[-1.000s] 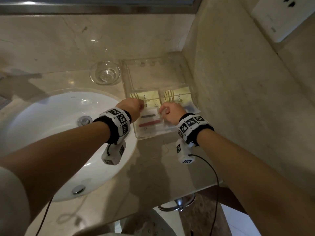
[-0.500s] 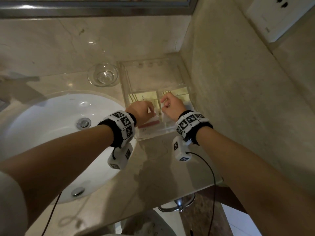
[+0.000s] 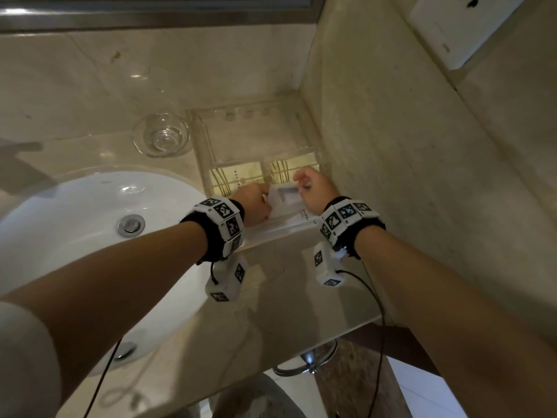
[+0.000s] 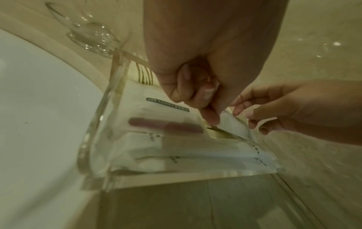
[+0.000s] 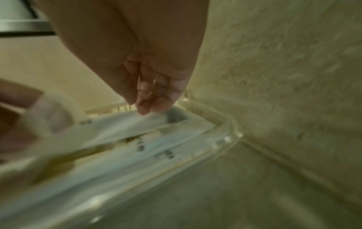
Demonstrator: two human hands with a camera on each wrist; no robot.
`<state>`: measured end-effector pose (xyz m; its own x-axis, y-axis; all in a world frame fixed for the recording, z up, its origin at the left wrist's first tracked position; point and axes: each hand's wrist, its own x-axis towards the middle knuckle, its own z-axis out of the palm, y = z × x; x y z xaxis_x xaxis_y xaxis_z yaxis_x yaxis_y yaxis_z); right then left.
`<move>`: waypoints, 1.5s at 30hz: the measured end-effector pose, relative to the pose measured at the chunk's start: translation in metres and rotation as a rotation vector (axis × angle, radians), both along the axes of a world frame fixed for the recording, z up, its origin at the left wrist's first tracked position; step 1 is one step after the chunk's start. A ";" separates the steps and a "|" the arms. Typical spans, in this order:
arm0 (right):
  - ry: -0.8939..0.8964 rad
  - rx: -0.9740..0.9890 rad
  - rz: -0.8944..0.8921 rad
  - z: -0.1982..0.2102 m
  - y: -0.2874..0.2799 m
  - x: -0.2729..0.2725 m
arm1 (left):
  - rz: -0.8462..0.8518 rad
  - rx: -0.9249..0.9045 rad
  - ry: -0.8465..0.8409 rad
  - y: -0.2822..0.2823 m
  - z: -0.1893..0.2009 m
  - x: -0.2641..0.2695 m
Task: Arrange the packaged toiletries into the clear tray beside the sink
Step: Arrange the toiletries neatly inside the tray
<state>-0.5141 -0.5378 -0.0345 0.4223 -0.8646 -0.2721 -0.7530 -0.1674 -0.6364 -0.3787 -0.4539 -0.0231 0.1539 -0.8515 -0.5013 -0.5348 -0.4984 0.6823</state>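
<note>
A clear tray (image 3: 256,140) stands on the counter between the sink and the side wall. Two yellow packets (image 3: 238,176) lie in its middle compartments. White packets (image 4: 176,151) are stacked in its front compartment, one showing a dark red item (image 4: 166,126). My left hand (image 3: 256,203) and right hand (image 3: 313,191) hold one white packet (image 3: 284,197) between them just above that stack. The left fingers (image 4: 210,114) pinch its left edge. Its right edge sits between my right fingertips (image 5: 145,108). The tray's back section holds nothing.
A white sink (image 3: 75,221) lies left of the tray, and a small glass dish (image 3: 161,135) stands behind it. The stone side wall (image 3: 422,176) runs right against the tray. Bare counter (image 3: 286,297) lies in front, ending at an edge.
Both hands came together over the tray's front compartment and now hold a white packet lifted between them. The view has shifted slightly.
</note>
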 end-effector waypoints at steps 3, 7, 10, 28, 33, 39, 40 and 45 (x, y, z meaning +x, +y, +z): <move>0.064 -0.051 0.152 -0.001 -0.004 -0.008 | -0.044 -0.041 -0.022 0.003 0.004 0.000; 0.120 -0.037 0.258 -0.002 -0.007 -0.007 | -0.074 -0.066 -0.053 0.005 0.003 0.002; 0.150 -0.045 0.294 -0.001 -0.011 -0.007 | -0.080 -0.077 -0.047 0.004 0.001 0.003; 0.358 -0.132 0.317 0.002 -0.016 -0.002 | 0.025 -0.020 -0.046 -0.006 -0.005 0.014; 0.303 -0.293 0.282 0.006 -0.012 0.000 | -0.023 -0.001 -0.001 -0.012 0.000 0.008; 0.396 -0.308 0.350 -0.004 -0.010 -0.001 | -0.041 0.041 0.058 -0.020 -0.004 0.004; 0.400 -0.298 0.356 -0.004 -0.010 -0.001 | -0.032 0.041 0.059 -0.022 -0.005 0.003; 0.441 -0.264 0.373 0.000 -0.010 -0.001 | 0.017 0.071 0.082 -0.027 -0.011 0.001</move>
<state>-0.5154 -0.5473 -0.0347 0.6051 -0.7427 -0.2869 -0.7955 -0.5783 -0.1808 -0.3772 -0.4811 -0.0340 0.1236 -0.8109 -0.5719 -0.4696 -0.5555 0.6862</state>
